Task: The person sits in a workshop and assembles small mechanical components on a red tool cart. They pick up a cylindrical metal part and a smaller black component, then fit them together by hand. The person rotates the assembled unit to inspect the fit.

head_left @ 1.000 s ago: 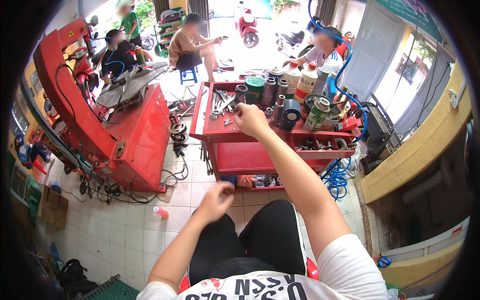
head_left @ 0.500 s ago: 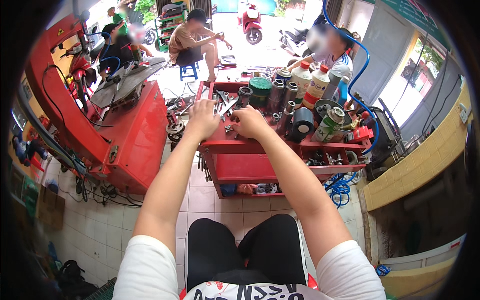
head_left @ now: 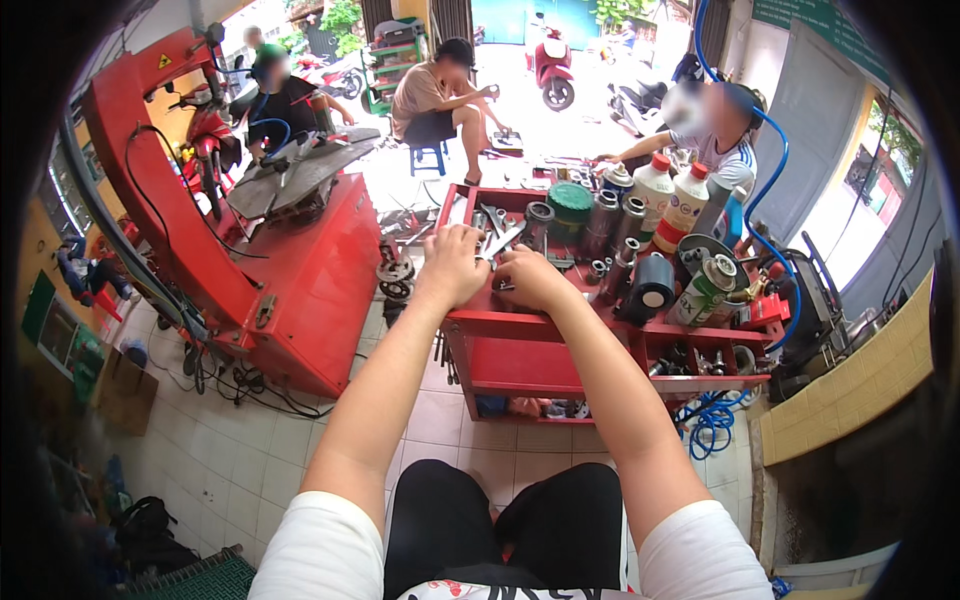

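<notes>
Now, left hand (head_left: 455, 265): over the red cart surface (head_left: 500, 322), fingers bent; whether gripping anything cannot be told.
Right hand (head_left: 532, 276): just beside it, fingers curled downward; grip likewise hidden.
Wrenches (head_left: 504, 240): loose on that surface, just beyond both hands.
Metal cylinder (head_left: 537, 228): upright nearby; light, low fingers would probably avoid knocking it.
</notes>
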The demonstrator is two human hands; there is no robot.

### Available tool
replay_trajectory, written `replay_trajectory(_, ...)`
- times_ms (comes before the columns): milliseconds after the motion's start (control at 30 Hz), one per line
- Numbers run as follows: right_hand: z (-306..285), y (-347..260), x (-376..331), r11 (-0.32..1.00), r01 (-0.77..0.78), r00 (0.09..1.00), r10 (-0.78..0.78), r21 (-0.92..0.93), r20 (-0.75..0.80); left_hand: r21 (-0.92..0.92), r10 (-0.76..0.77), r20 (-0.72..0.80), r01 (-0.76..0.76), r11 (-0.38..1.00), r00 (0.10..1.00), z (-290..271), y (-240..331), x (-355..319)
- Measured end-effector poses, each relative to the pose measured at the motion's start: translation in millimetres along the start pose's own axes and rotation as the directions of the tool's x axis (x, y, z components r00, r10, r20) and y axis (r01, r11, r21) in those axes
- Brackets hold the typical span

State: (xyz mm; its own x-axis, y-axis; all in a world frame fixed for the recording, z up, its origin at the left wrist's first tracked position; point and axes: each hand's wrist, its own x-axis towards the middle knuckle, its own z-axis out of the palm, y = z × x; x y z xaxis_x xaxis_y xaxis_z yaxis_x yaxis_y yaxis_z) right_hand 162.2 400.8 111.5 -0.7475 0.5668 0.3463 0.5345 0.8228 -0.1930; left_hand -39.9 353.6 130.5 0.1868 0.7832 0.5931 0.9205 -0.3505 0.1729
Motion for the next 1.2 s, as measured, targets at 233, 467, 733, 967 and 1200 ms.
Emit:
replay_trajectory(233, 7.4, 5.7, 6.4, 0.997, -0.069, 0.998, 0.069, 0.016, 0.009, -0.030, -0.036, 0.019, 0.037, 0.999, 0.999, -6.3, 2.5, -1.8)
replay_trajectory(467, -4.6, -10.9, 2.9, 0.979, -0.101, 0.903, 0.164, 0.175, -0.397, -0.026, -0.094, 0.095, 0.097, 0.995, 0.991, -10.6, 2.7, -1.8)
replay_trajectory(733, 12.1, 1.2, -0.5, 0.948, -0.298, 0.907, 0.318, 0.115, -0.277, -0.044, -0.094, 0.104, 0.099, 0.994, 0.990, -9.4, 5.7, 0.1)
replay_trajectory(967, 8.7, -4.4, -4.1, 0.954, -0.298, 0.938, 0.288, -0.026, -0.191, -0.036, -0.120, 0.105, 0.124, 0.992, 0.987, -8.3, 4.0, 0.8)
replay_trajectory(1200, 8.3, -5.1, -4.2, 0.945, -0.318, 0.942, 0.306, -0.077, -0.135, -0.049, -0.115, 0.090, 0.119, 0.992, 0.989, -5.0, 0.8, 0.5)
